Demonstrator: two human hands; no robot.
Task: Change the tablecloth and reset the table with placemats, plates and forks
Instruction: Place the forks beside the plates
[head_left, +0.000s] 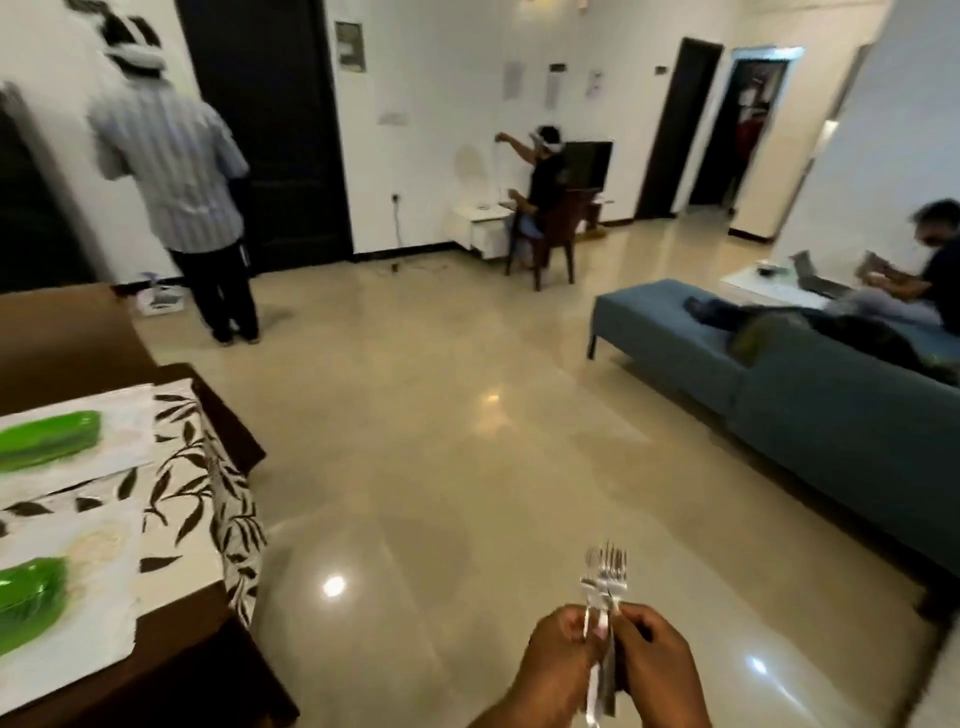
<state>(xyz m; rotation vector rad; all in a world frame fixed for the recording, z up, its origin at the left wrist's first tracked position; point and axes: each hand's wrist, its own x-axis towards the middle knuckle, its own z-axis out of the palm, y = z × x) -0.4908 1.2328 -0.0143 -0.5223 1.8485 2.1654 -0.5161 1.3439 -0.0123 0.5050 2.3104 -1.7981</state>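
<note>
Both my hands hold a bunch of silver forks (607, 577) upright over the floor, tines up. My left hand (556, 654) pinches the handles from the left and my right hand (657, 665) grips them from the right. The brown table (171, 660) is at the left, covered by a white tablecloth with black leaves (202, 499). Two pale placemats lie on it, a far placemat (124, 431) and a near placemat (104, 587). A green plate (47, 439) sits on the far mat and another green plate (31, 597) on the near mat.
A blue sofa (810, 415) runs along the right with a person seated at its far end. Someone in a striped shirt (176, 171) stands by a dark door. Another person sits on a chair (550, 228) at the back wall. Glossy floor (441, 415) lies between.
</note>
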